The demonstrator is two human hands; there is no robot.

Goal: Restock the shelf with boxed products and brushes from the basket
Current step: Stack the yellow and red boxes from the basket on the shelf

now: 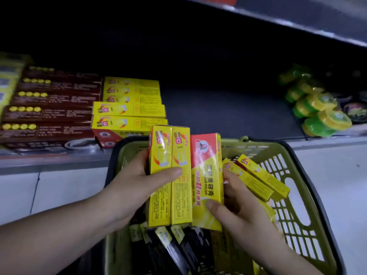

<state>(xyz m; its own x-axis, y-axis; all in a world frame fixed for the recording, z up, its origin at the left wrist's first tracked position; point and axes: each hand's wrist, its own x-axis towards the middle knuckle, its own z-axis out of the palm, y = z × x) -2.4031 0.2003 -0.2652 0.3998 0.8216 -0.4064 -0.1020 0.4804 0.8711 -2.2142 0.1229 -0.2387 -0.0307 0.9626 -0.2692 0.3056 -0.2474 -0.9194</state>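
Note:
Above the olive-green basket (297, 187) I hold three yellow boxes side by side. My left hand (135, 187) grips two of these yellow boxes (170, 191), thumb across their fronts. My right hand (236, 209) holds the third, a yellow and red polish box (206, 175), with its thumb on the lower front. Two more yellow boxes (256, 177) lie tilted in the basket, to the right. Black packaged items (174, 249) fill the basket's near part. On the shelf (228, 114) sits a stack of matching yellow boxes (129, 108).
Dark brown boxes (49, 108) are stacked at the shelf's left. Round green and yellow tins (317, 112) are piled at its right. A dark bare stretch of shelf lies between them. An upper shelf edge (297, 18) overhangs. Pale floor tiles (59, 191) lie below.

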